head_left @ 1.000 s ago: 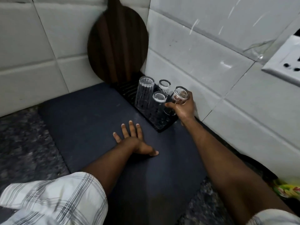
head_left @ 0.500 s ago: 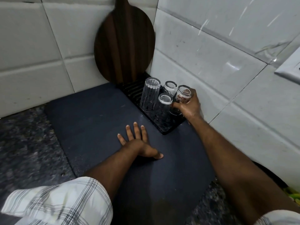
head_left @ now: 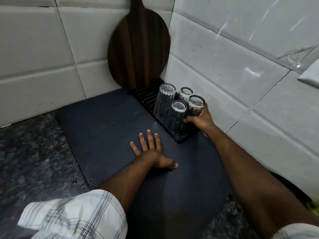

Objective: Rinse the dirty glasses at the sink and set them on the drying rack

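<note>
A small black drying rack [head_left: 145,98] sits in the wall corner on a dark mat [head_left: 107,128]. Upside down on it stand a tall ribbed glass [head_left: 164,100], a short glass [head_left: 185,93] behind it and another short glass [head_left: 177,112] in front. My right hand [head_left: 201,120] is shut on a fourth glass [head_left: 196,105], upside down at the rack's right end, near the wall. My left hand [head_left: 151,150] lies flat on the mat with fingers spread, holding nothing, just in front of the rack.
A round dark wooden board [head_left: 138,50] leans in the tiled corner behind the rack. Speckled granite counter [head_left: 29,152] extends to the left of the mat. White tiled walls close in behind and on the right.
My right hand has lowered the glass onto the rack's right end, fingers now lower on it. My left hand stays flat on the mat. The camera has shifted slightly.
</note>
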